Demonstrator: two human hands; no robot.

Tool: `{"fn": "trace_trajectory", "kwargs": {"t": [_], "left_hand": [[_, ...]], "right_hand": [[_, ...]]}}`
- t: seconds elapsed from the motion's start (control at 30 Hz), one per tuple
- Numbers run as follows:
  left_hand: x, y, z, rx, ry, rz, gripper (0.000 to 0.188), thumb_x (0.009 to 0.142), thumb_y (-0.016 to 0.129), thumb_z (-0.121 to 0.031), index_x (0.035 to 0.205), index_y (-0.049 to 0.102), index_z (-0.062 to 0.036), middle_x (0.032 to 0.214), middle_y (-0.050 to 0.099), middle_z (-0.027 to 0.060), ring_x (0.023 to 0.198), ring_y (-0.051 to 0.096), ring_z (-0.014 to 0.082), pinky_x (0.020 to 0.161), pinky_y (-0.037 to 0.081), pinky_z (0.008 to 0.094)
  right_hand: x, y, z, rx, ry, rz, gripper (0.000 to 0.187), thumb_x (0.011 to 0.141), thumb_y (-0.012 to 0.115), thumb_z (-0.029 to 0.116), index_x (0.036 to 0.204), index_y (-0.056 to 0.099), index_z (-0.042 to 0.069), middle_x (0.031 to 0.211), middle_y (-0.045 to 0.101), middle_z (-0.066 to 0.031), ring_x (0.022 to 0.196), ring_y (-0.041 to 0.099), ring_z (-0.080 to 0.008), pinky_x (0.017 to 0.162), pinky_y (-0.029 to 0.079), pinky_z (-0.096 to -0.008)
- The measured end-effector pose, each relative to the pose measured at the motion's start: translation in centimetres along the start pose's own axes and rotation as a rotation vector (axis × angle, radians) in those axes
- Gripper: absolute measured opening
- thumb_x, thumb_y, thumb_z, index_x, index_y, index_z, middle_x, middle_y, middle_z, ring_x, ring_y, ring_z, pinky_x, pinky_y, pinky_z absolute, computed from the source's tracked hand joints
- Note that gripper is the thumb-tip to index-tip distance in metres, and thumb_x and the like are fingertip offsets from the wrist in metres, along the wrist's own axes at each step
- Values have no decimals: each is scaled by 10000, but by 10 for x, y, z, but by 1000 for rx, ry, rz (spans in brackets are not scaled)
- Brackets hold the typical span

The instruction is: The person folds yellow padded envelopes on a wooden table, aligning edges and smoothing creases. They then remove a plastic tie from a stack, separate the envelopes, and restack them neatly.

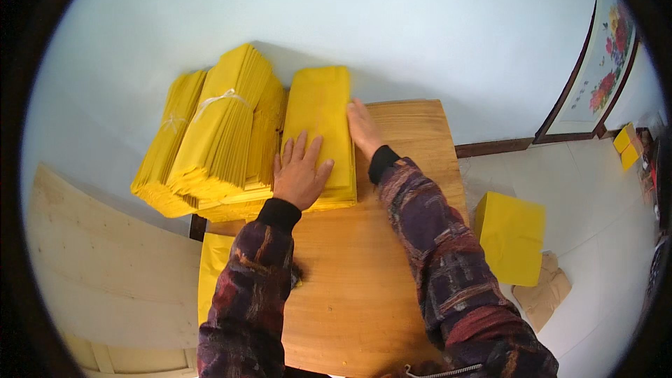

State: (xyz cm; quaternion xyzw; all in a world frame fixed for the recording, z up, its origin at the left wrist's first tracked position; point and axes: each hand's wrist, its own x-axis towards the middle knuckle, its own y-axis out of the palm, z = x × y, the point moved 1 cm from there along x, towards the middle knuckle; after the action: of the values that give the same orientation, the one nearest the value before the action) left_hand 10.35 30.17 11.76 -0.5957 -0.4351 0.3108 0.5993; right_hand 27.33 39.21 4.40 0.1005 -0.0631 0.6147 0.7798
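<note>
A neat stack of yellow paper envelopes or folded sheets [318, 94] lies on the wooden table [350, 287], close to the wall. My left hand [301, 171] rests flat on its near left part, fingers spread. Against the stack's right edge sits my right hand [364, 126], fingers stretched along the side and their tips partly hidden. Just left of this stack, bundles of the same yellow paper [224, 119] are piled up, and white ties [222, 96] go round them.
A yellow sheet [213, 266] shows at the table's left edge, partly behind my left sleeve. To the right, a yellow block-like stack [511, 234] and a brown paper piece [544, 290] are on the tiled floor. A framed flower picture [595, 70] leans by the wall; a pale board [105, 259] stands left.
</note>
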Motion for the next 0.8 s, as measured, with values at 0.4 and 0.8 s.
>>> {"fn": "trace_trajectory", "kwargs": {"t": [0.4, 0.8], "left_hand": [[28, 6, 23, -328, 145, -282, 554, 931, 479, -330, 1367, 352, -12, 1430, 275, 287, 1343, 233, 424, 1094, 203, 476], [125, 36, 68, -806, -377, -141, 486, 852, 563, -244, 1208, 466, 72, 1307, 428, 294, 1210, 425, 402, 964, 381, 437]], "right_hand": [[7, 6, 5, 203, -111, -74, 448, 976, 362, 287, 1283, 399, -37, 1245, 496, -197, 1140, 470, -301, 979, 354, -357], [23, 18, -5, 322, -78, 79, 414, 976, 352, 315, 1193, 430, -29, 1207, 489, -176, 1144, 453, -258, 971, 347, -339]]}}
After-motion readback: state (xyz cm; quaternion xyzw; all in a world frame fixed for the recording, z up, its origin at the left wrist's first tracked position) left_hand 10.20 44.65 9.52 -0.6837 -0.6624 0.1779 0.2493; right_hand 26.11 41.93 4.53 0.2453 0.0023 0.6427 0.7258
